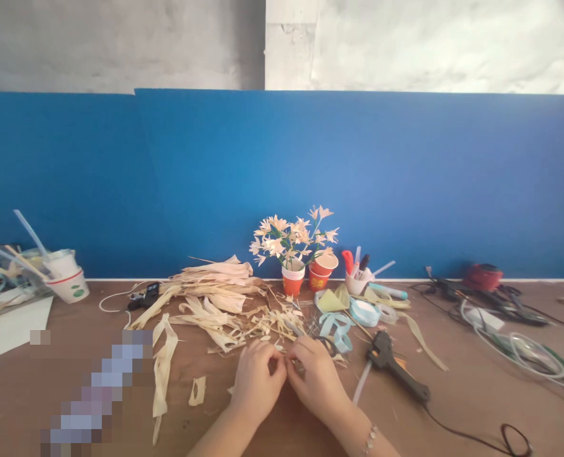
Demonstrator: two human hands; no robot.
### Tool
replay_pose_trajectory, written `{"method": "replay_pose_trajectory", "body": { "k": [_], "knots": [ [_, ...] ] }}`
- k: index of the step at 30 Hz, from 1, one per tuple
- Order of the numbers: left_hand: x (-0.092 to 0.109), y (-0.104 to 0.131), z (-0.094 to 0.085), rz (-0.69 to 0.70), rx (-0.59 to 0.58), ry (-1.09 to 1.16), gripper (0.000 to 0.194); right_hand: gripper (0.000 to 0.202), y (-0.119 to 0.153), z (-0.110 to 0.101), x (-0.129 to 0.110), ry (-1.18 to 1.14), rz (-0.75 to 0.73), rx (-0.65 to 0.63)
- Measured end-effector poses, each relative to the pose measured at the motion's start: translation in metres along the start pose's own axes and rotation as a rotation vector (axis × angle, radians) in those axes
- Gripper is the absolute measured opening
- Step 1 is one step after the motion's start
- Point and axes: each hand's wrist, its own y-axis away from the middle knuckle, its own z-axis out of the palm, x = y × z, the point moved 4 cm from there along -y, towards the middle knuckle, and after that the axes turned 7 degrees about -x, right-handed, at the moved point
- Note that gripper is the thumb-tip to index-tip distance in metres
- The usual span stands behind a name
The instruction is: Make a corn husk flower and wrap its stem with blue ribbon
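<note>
My left hand (259,379) and my right hand (314,376) meet fingertip to fingertip near the table's front middle. Both are closed in a pinch; whatever lies between the fingers is too small to make out. Dried husks (215,292) are heaped just beyond and to the left, with thin scraps close to the fingers. Partly behind my right hand lie scissors (328,344). Pale husk flowers on green stems (275,246) stand in stacked paper cups (293,279) at the back.
A black glue gun (396,365) with its cord lies right of my right hand. Blue ribbon (341,331), a pen cup (355,282) and cables (524,355) are farther back and right. A white cup (70,282) stands left, before a blue partition (215,178).
</note>
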Motion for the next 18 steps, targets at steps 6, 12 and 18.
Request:
{"method": "replay_pose_trajectory", "body": {
  "k": [6, 12, 18],
  "knots": [
    [-0.003, -0.001, -0.003, -0.068, 0.055, -0.050, 0.016, 0.014, 0.002, -0.001, -0.001, 0.033, 0.014, 0.078],
    [-0.007, -0.002, -0.010, -0.030, 0.091, 0.064, 0.010, 0.012, 0.001, -0.003, 0.011, -0.110, 0.124, 0.071],
    [0.001, -0.001, -0.007, 0.074, 0.049, 0.054, 0.015, 0.012, -0.001, -0.002, 0.007, -0.174, 0.091, -0.018]
  ]
}}
